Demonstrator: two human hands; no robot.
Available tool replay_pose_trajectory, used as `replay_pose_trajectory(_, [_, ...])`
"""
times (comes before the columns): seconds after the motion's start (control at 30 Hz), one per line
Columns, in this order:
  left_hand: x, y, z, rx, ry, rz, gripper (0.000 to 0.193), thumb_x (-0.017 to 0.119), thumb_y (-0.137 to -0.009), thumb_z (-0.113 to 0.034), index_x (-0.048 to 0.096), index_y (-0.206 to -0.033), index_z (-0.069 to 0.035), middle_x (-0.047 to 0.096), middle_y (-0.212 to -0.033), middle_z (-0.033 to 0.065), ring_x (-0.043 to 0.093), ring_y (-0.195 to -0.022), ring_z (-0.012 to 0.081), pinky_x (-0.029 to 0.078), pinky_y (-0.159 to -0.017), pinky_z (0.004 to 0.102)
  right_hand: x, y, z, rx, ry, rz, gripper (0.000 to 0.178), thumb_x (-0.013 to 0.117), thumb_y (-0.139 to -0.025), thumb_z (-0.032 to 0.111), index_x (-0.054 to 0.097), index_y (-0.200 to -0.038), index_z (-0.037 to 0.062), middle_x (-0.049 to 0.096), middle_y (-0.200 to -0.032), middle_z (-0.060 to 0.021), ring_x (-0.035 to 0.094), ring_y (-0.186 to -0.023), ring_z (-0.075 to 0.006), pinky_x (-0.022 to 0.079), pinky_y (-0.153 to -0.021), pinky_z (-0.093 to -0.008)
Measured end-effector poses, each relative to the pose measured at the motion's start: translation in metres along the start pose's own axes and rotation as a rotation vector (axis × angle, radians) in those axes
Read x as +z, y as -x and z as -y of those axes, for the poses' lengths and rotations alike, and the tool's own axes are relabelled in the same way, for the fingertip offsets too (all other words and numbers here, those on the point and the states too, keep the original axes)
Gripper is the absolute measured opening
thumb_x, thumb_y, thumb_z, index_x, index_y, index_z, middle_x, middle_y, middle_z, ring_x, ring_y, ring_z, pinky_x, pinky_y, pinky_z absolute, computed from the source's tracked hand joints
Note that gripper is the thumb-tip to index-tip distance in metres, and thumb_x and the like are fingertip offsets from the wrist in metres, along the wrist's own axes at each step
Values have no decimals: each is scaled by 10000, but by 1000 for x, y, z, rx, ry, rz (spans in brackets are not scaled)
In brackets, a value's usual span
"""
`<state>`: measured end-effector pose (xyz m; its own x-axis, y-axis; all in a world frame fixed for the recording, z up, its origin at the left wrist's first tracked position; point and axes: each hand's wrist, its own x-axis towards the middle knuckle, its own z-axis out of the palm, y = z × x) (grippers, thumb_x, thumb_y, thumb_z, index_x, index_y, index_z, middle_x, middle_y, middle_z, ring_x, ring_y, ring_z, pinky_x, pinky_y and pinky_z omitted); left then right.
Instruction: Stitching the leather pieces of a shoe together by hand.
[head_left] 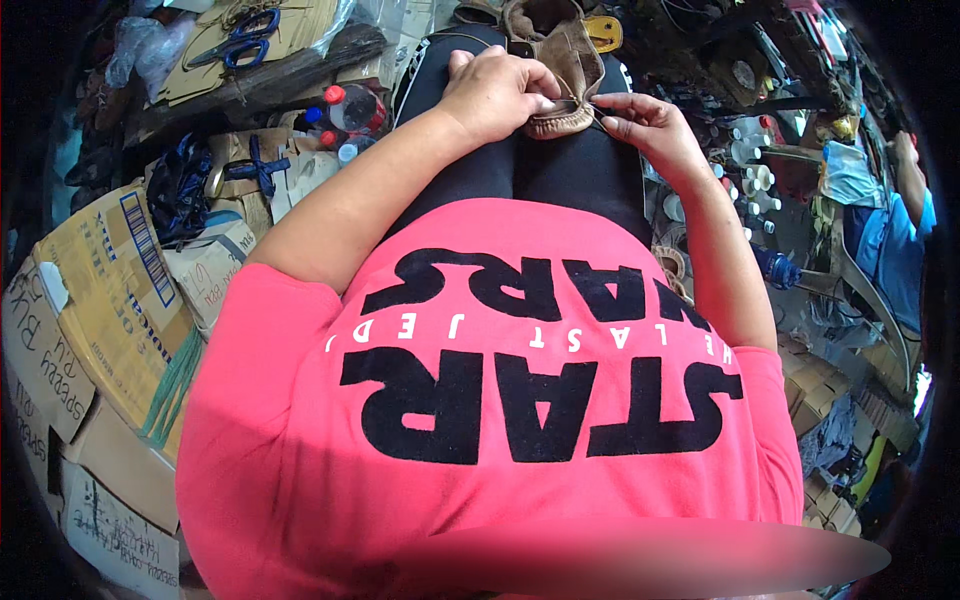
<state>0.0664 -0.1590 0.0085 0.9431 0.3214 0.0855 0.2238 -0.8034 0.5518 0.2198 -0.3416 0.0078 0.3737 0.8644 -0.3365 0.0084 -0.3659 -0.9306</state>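
A brown suede moccasin point(562, 122) rests across my thighs at the top of the view, its puckered toe seam toward me. My left hand point(497, 92) is at the left side of the toe, thumb and forefinger pinched on a thin thread that runs to the seam. To the right of the toe, my right hand point(645, 128) has its fingertips pressed together on the thread by the shoe's edge. Part of the thread also loops out behind my left hand. The fingers hide whether a needle is there.
Scissors with blue handles point(240, 45) lie on cardboard at the upper left. Red-capped bottles point(355, 108) stand beside my left thigh. Cardboard boxes point(110, 270) fill the left side. Several small white bottles point(755, 175) are at the right, with another person's arm point(910, 175) beyond.
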Motion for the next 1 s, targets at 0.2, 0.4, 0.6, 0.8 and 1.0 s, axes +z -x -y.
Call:
replay_pose_trajectory(0.2, [9,-19,-3,-114,174,170,155,710,-725,-314,692,-835,-206,690,-823,-35,635,-840,150,313,-791,403,5,-8,8,3,-16,-13,189,662,-842,78,645,-1018,15,638,-885,5,568,-831,-54,462,-769,-193])
replay_pose_trajectory(0.4, [5,-27,-5,57,134,192,108,708,-725,-276,696,-808,-208,677,-795,-18,608,-882,187,353,-807,430,7,-17,23,-20,232,26,118,713,-790,104,669,-839,6,649,-771,-8,569,-717,-54,469,-673,-211])
replay_pose_trajectory(0.6, [-15,-21,-6,229,-149,141,89,658,-767,-246,669,-832,-186,652,-854,16,548,-961,227,346,-836,416,-11,-14,7,-38,228,-60,118,715,-792,115,655,-827,19,626,-768,8,538,-713,-49,440,-668,-209])
replay_pose_trajectory(0.8, [-9,-16,-6,94,37,237,107,621,-803,-183,609,-871,-101,644,-839,93,598,-849,273,437,-743,401,-15,5,-1,-160,216,-120,142,702,-806,123,617,-862,24,497,-890,25,488,-859,-56,390,-754,-192])
replay_pose_trajectory(1.0, [2,-22,-7,146,125,297,138,551,-857,-159,584,-955,-69,642,-866,168,621,-853,348,481,-722,411,-25,31,-3,-111,169,-79,106,671,-824,99,597,-862,33,459,-901,6,468,-822,-74,418,-738,-222])
